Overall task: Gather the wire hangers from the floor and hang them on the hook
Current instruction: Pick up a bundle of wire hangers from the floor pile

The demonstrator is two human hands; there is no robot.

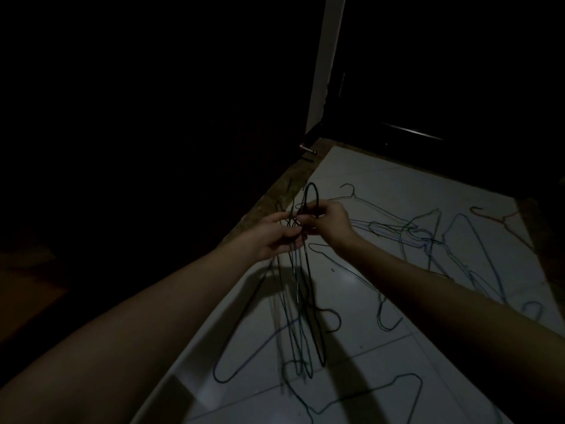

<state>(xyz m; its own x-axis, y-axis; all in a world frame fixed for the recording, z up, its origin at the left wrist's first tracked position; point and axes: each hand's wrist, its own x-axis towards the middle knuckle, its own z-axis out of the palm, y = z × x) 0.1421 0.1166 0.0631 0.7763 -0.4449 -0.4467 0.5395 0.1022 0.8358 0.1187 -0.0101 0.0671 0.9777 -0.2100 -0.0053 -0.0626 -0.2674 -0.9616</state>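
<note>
A bunch of dark wire hangers (301, 289) hangs at the centre of the frame, its hook ends gathered between two hands and its long bodies trailing down toward the lower middle, where the lowest bends seem to reach the tiled floor (360, 179) or hover just above it; the dim light does not settle which. The left hand (275, 237) curls its fingers round the stems of the bunch from the left, apparently to keep the collected ones together; the right hand (324, 217) pinches the looped tops from the right, likely aligning the hooks so that they will slip over a peg as one. The task appears to be at the gathering stage; many loose hangers (428, 237) lie scattered and overlapping across the right and lower parts of the frame, one (501, 221) well apart near the right edge, others (367, 396) near the bottom edge under the arms. The hook they are meant for cannot be made out; the upper left of the frame is nearly black. A pale door edge (324, 62) rises at the upper centre, and a small metal doorstop (307, 149) sits at its foot; a brown strip of skirting (269, 203) runs diagonally beside the tiles.
</note>
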